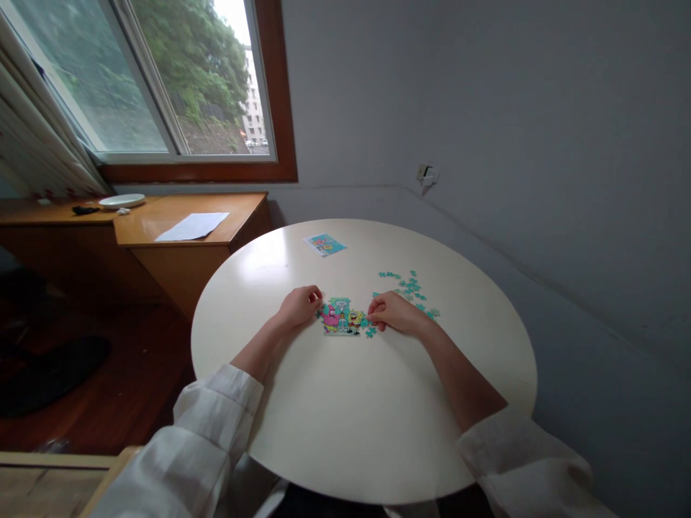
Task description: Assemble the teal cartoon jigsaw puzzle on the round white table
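Teal puzzle section (337,306): where's it sitting?

— Mid-table (350,403), well in from every edge. Loose pieces (411,286) lie toward the right edge.

Handling?

— Probably light, thin, stiff card; joints likely part if lifted. Best held by its outer sides and slid flat.

Hands?

— Left hand (301,306): fingers curled by its left side, grip can't be told. Right hand (396,313): fingertips bunched by its right side; can't tell if they pinch anything.
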{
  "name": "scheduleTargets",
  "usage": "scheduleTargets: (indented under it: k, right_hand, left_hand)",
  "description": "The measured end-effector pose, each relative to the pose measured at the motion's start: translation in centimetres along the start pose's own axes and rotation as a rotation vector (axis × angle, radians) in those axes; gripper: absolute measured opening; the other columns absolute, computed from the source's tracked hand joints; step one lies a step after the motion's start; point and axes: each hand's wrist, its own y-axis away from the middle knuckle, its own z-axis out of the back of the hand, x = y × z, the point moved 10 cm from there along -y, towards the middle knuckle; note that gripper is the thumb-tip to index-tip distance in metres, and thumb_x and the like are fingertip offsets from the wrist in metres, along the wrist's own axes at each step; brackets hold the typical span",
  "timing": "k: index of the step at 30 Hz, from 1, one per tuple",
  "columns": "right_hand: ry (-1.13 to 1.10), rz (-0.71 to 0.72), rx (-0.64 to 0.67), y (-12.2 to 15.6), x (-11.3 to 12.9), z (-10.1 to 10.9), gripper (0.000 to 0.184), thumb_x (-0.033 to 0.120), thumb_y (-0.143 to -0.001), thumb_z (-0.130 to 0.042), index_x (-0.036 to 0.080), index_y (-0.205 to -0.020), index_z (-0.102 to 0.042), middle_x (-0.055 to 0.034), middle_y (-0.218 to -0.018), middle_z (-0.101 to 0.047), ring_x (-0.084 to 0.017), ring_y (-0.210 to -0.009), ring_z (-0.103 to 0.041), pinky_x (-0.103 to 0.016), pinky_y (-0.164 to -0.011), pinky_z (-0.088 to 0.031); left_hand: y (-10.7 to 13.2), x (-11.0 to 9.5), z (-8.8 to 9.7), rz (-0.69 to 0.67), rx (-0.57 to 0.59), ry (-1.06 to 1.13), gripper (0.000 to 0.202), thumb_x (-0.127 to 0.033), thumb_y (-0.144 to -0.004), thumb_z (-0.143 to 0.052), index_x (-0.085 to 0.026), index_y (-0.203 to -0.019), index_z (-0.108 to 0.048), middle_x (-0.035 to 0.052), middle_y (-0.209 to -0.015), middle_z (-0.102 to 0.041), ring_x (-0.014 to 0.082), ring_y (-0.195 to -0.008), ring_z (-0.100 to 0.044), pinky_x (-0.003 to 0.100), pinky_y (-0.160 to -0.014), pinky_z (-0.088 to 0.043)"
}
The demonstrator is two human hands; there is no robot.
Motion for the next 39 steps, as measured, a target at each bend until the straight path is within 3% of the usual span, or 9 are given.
scheduleTargets:
  k: [31,35,39]
  right_hand:
    - [0.349,-0.028,-0.066,-0.04,0.28,0.43,0.015,0.018,-0.069,-0.063,0.016,-0.057,-0.054,0.0031,-0.043,-0.055,-0.006,-0.040,-0.044,-0.018,-0.044,-0.031]
    - [0.316,-0.010,-0.065,-0.18,0.06,0.47,0.016,0.020,-0.067,-0.065,0.015,-0.057,-0.053,0.0029,-0.043,-0.055,-0.006,-0.041,-0.046,-0.018,-0.044,-0.032]
    - [0.137,0.031,-0.039,-0.35,-0.31,0.49,0.021,0.023,-0.066,-0.067,0.016,-0.056,-0.050,0.0027,-0.046,-0.056,-0.007,-0.041,-0.048,-0.018,-0.042,-0.034]
  left_hand:
    - [0.23,-0.49,0.31,0.009,0.014,-0.018,0.019,-0.024,-0.076,-0.050,-0.019,-0.087,-0.064,0.0023,-0.079,-0.065,0.0139,-0.066,-0.056,0.022,-0.057,-0.039]
    - [0.16,-0.36,0.21,0.003,0.012,-0.017,0.019,-0.024,-0.076,-0.050,-0.019,-0.087,-0.064,0.0019,-0.080,-0.066,0.0136,-0.066,-0.056,0.022,-0.057,-0.039]
    - [0.04,-0.21,0.06,-0.007,0.006,-0.016,0.019,-0.025,-0.076,-0.050,-0.019,-0.087,-0.064,0.0020,-0.079,-0.065,0.0136,-0.066,-0.056,0.022,-0.057,-0.039]
